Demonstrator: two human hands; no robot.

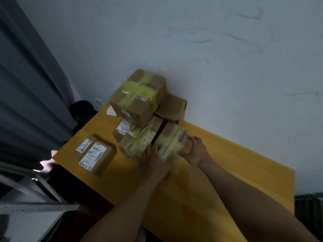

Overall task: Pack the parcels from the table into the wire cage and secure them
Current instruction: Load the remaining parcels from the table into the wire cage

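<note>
Two bare forearms reach over the yellow table (pixel 218 172), both hands clasping one taped parcel (pixel 172 139).

The left hand (pixel 153 161) grips its near-left side, fingers in the gap beside a neighbouring parcel (pixel 138 139); the right hand (pixel 195 151) curls round its three-o'clock edge. It sits on the table at the foot of a stack by the wall. A larger box (pixel 138 95) tops the pile at eleven o'clock. Two small labelled parcels (pixel 97 154) lie apart at nine o'clock, a blurred metal frame (pixel 35 189) at seven.

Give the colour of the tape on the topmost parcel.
Yellow-green; the tape shows best in the head view.
</note>
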